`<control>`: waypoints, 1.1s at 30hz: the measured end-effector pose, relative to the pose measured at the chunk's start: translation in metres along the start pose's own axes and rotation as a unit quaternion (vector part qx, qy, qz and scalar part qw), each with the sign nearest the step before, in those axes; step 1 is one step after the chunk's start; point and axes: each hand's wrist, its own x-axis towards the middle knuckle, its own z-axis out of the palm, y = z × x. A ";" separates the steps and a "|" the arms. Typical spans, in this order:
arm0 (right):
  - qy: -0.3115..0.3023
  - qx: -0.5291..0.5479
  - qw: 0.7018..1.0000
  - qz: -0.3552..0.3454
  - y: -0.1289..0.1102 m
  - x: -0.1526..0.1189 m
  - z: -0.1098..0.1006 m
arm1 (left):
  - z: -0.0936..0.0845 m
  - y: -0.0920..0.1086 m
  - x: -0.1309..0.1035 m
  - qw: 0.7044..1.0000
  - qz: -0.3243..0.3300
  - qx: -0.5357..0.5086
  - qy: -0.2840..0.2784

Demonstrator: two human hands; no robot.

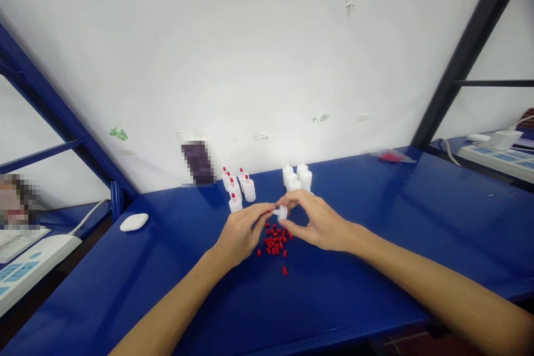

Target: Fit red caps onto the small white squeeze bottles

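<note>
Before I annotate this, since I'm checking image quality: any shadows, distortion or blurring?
Head view: the blue post and black post lean outward, probably wide-angle distortion; shadowy bands cross the blue tabletop at left; pixelation covers the dark purple rectangle; the white plastic bottle between the fingers shows little detail.

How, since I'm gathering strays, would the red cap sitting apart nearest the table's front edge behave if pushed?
The red cap looks tapered, so on its side it may roll in a curve. It's probably light, being far smaller than the left hand. It may slide easily, as the blue tabletop looks smooth.
</note>
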 end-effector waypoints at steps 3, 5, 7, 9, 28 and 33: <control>-0.002 0.001 1.000 -0.027 -0.003 0.000 0.003 | 0.001 0.001 0.002 0.995 0.042 0.078 -0.044; -0.012 0.019 0.999 -0.050 -0.005 0.000 0.005 | 0.001 0.005 0.005 0.986 0.064 0.141 -0.069; -0.016 0.033 0.997 -0.063 -0.006 -0.001 0.007 | 0.003 0.010 0.006 0.975 0.074 0.194 -0.077; -0.014 0.038 0.997 -0.069 -0.007 -0.002 0.009 | 0.005 0.012 0.007 0.969 0.065 0.226 -0.077; 0.178 -0.156 0.959 -0.153 0.004 0.004 -0.011 | -0.002 0.019 0.008 0.935 -0.139 0.255 -0.205; 0.126 -0.247 0.960 0.035 0.029 0.008 -0.038 | 0.002 0.021 0.006 0.942 -0.094 0.238 -0.219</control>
